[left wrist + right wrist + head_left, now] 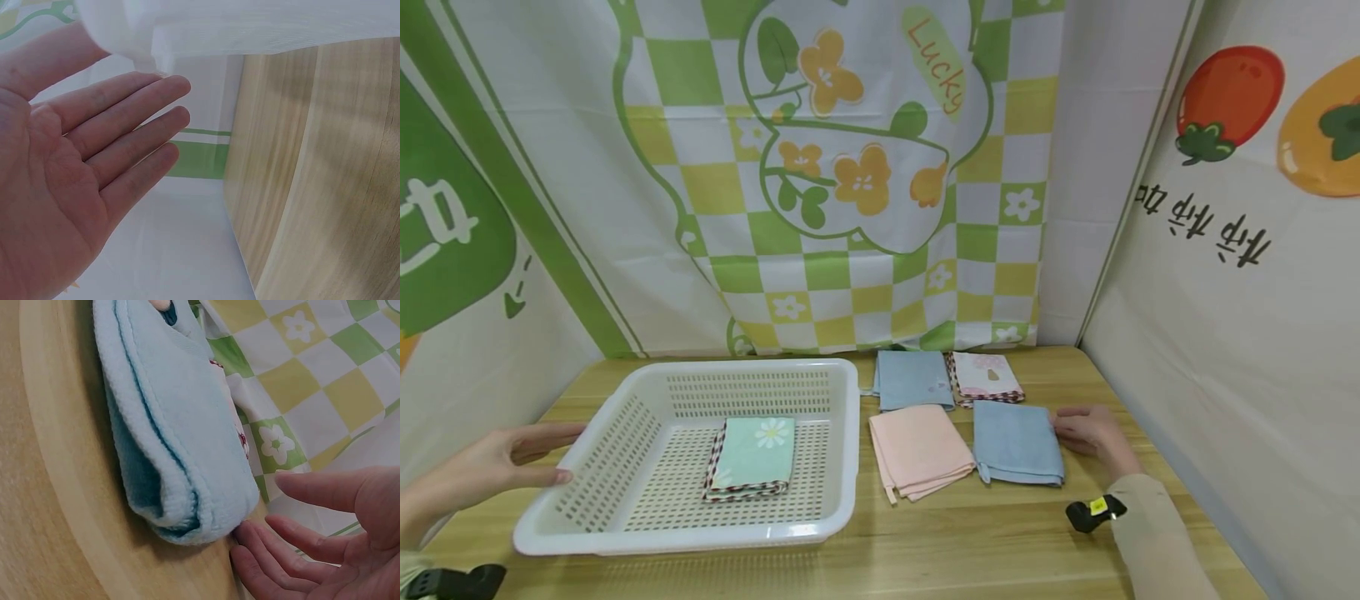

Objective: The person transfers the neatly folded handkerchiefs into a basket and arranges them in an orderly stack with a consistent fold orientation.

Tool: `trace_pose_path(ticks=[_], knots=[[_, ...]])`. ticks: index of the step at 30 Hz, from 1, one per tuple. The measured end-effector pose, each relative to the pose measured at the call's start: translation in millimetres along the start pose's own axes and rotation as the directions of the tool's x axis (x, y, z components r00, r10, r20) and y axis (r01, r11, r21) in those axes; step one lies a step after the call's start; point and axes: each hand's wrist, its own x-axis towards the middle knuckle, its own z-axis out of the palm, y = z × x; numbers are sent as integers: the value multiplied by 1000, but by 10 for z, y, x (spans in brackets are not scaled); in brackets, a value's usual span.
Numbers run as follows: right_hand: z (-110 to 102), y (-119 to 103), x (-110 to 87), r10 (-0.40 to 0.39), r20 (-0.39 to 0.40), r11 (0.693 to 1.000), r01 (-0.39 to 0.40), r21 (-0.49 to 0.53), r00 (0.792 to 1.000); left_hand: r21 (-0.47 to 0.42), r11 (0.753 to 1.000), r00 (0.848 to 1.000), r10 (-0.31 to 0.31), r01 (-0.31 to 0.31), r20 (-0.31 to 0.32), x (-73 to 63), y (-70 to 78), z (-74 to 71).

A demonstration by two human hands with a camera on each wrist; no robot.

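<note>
A white plastic basket point(842, 504) stands at the left with a folded mint-green cloth point(752, 454) with a daisy print inside. My left hand point(497, 467) is at its left rim, the thumb overlapping the rim. In the left wrist view the four fingers point(131, 128) stretch out straight below the basket wall. On the right, a folded blue towel point(1018, 442) lies flat. My right hand point(1093, 433) is at its right edge, fingertips right by the folded side and the thumb apart from the cloth in the right wrist view.
Left of the blue towel lies a folded pink towel point(921, 450). Behind these are another blue towel point(913, 379) and a white printed cloth point(987, 375) with a checked edge. The wooden table point(940, 546) is bounded by a patterned curtain point(880, 287) at the back.
</note>
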Motion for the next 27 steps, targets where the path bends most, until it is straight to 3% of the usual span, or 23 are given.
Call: trace_pose_path(ticks=[13,27], knots=[[5,19,-31,-13,11,999,13,-29,1000,-4,1000,1000,12,-12,-8,0,4,16],[40,45,48,28,-53,990,-35,-138,998,35,999,1000,5,-5,-9,10,-9,16]])
